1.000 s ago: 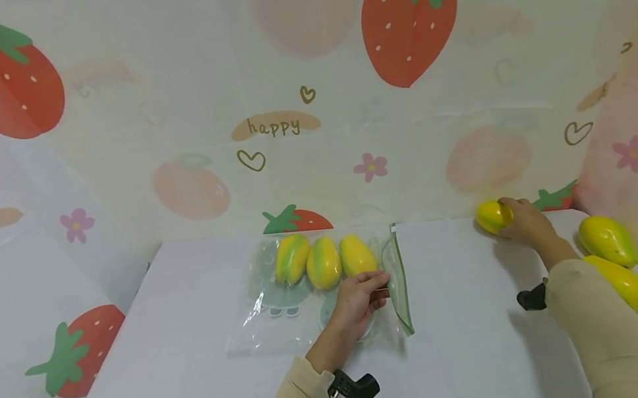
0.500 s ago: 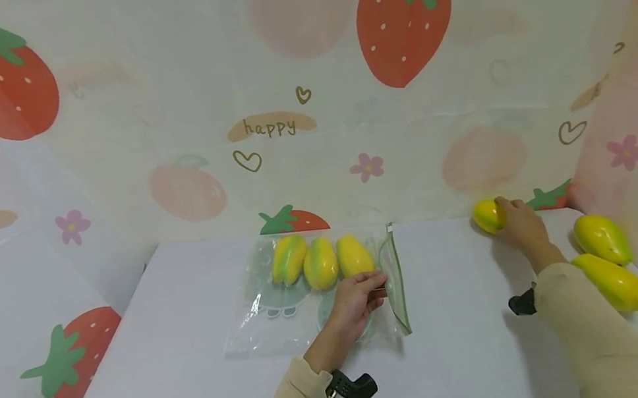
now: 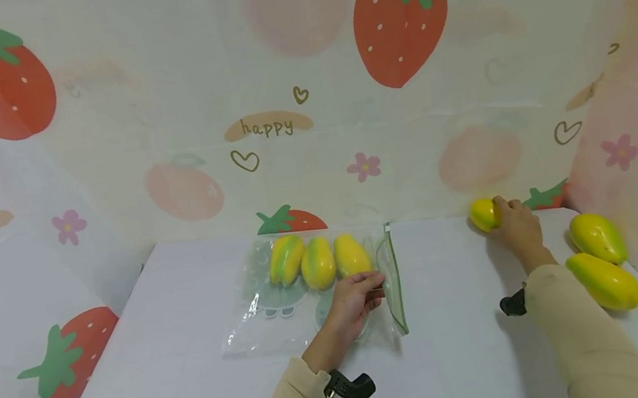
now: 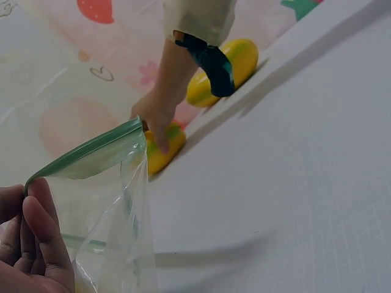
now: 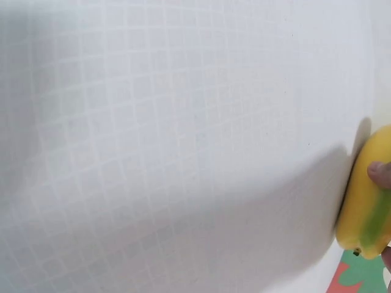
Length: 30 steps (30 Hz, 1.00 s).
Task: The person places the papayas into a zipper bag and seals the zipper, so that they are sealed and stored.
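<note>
A clear zip bag [image 3: 251, 330] with a green zip edge lies on the white table, with three yellow-green papayas [image 3: 318, 263] inside it. My left hand [image 3: 351, 304] pinches the bag by its mouth at the right side. In the left wrist view the mouth is parted below the green zip strip [image 4: 91, 146]. Towards the back right, my right hand [image 3: 518, 227] grips another papaya [image 3: 484, 215] near the back wall. The right wrist view shows this papaya [image 5: 366, 210] lying against the table surface, with a thumb on it; most of that hand is outside the frame.
Two more papayas [image 3: 604, 282] lie at the table's right side, next to the right forearm. A cloth backdrop [image 3: 175, 97] printed with strawberries stands behind and at both sides of the white table [image 3: 152, 352]. A black wrist mount [image 3: 354, 387] sits on the left wrist.
The head view has shifted slightly. The right forearm has swung a little to the left, while that hand stays on the same papaya. The left hand keeps its hold on the bag.
</note>
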Each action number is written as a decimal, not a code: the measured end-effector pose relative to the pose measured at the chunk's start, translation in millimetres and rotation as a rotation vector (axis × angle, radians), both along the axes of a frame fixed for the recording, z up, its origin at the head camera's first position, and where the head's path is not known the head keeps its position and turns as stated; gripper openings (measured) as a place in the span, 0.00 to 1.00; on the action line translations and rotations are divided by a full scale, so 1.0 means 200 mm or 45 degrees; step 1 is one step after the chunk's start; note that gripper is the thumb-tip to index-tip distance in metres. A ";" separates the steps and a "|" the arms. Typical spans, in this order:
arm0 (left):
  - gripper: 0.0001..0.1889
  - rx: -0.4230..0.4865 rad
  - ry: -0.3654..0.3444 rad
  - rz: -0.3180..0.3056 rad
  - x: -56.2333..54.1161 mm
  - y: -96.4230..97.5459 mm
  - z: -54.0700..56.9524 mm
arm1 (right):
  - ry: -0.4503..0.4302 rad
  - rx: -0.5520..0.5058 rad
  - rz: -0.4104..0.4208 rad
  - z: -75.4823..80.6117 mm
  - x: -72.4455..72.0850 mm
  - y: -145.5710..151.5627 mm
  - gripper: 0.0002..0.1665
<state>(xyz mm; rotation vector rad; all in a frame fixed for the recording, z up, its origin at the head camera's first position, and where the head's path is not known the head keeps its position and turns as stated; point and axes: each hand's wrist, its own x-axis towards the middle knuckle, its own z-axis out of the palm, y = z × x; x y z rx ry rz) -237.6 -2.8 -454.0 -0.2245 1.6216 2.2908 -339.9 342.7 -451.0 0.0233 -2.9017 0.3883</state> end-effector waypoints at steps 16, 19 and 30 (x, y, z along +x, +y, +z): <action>0.11 0.035 0.034 -0.006 0.00 -0.01 0.00 | -0.163 -0.065 0.098 0.04 0.03 0.00 0.44; 0.10 0.037 0.027 -0.006 0.00 -0.01 0.01 | -0.202 -0.112 0.108 0.05 0.04 -0.02 0.45; 0.11 0.041 0.023 0.001 0.00 -0.01 0.02 | -0.149 -0.316 0.155 0.07 0.14 -0.10 0.46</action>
